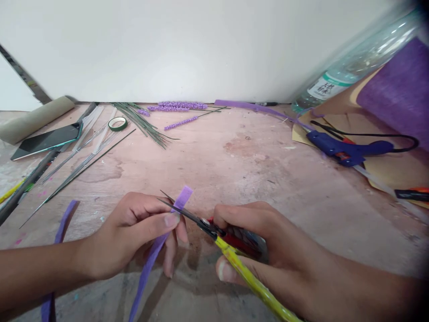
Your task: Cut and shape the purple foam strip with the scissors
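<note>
My left hand [144,228] pinches a narrow purple felt strip [152,257] between thumb and fingers. The strip's short upper end sticks up past the thumb, and its long end hangs toward the bottom edge. My right hand [264,241] grips a pair of scissors [204,223] with a yellow handle and a red one. The dark blades are parted, and they cross the strip just above my left thumb. Another purple felt strip [63,223] lies on the table, partly hidden under my left forearm.
Purple flower stems [181,106] and green wires [140,120] lie along the back. At left are green tape [117,124], a phone [50,138] and a cardboard tube [36,118]. A blue glue gun [348,147], a bottle [355,67] and a purple felt roll [402,89] occupy the right.
</note>
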A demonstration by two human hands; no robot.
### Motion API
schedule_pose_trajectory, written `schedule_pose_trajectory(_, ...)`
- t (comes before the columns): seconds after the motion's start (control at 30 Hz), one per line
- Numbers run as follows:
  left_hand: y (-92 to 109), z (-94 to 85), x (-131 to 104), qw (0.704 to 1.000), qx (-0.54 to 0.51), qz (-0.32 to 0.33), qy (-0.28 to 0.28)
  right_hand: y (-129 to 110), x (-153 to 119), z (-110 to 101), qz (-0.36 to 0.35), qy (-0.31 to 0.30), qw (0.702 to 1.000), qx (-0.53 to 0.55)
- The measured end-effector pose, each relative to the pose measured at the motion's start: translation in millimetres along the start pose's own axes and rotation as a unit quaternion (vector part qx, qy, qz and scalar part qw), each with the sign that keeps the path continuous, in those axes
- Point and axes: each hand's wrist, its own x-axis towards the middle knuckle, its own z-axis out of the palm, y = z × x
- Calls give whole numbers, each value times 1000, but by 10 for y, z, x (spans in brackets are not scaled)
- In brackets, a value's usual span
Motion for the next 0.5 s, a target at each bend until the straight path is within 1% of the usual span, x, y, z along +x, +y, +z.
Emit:
schedule_pose_trajectory(0.13, 3, 3, -1, 1000, -5, 2, -6, -21, -1, 10, -9, 5, 1000, 16)
schedule_pose_trajectory(0.33, 6, 9, 11, 999, -33, -14, 1, 2, -20, 2, -22, -11, 1000, 17)
schedule_pose_trajectory(0.5, 6, -2, 21, 999, -42, -23, 3, 37, -23, -18, 5, -34, 999, 21)
